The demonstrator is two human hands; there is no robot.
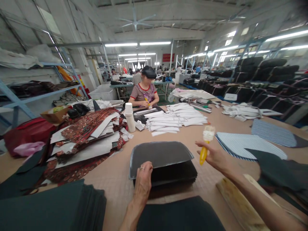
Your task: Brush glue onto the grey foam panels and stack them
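My left hand (143, 179) pinches the near edge of a dark grey panel (161, 154) with rounded corners and a pale, whitish border. That panel is tilted up off a stack of black panels (173, 176), leaving a dark gap along its front. To the right, my right hand (211, 154) grips a brush (204, 154) by its yellow handle. Its bristle end points upward and is coated in white. The brush is held apart from the panel. Close to me lies a dark green sheet (178, 215), partly below my left forearm.
A thick dark green stack (53, 205) stands at the near left, with patterned red-brown pieces (93, 128) behind it. White cups (130, 117) and white strips (178, 117) lie farther back, before a seated co-worker (144, 91). Striped fabric (250, 144) and a wooden block (238, 202) are at right.
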